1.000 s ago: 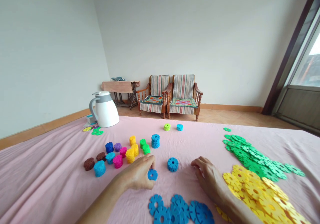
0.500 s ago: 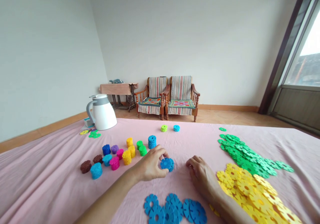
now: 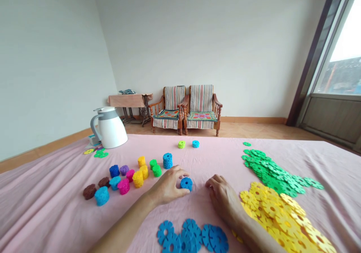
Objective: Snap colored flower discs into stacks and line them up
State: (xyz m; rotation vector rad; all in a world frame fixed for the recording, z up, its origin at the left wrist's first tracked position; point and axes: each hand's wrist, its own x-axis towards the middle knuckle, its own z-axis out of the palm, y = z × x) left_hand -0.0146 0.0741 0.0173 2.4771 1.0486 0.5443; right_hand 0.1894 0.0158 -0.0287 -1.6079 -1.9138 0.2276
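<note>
My left hand (image 3: 169,185) curves around a small stack of blue notched discs (image 3: 186,184), thumb on the near side and fingers on the far side. On the cloth to the right rests my right hand (image 3: 224,196), its fingers loosely bent and nothing visible in them. Loose blue discs (image 3: 191,236) lie overlapping in front of me, between my forearms. A taller blue stack (image 3: 167,160) stands just beyond my left hand. Beside my right forearm spreads a heap of yellow discs (image 3: 278,211), with green discs (image 3: 270,170) behind it.
Several short stacks stand to the left, among them a brown one (image 3: 89,191), a pink one (image 3: 123,186) and a yellow one (image 3: 138,179). A white jug (image 3: 112,130) is at the back left. Farther back are a lime stack (image 3: 181,144) and a light blue stack (image 3: 195,144).
The blue discs by my left hand sat offset from each other; now they look lined up as one stack. My hands have barely moved, and the whole view has shifted slightly.
</note>
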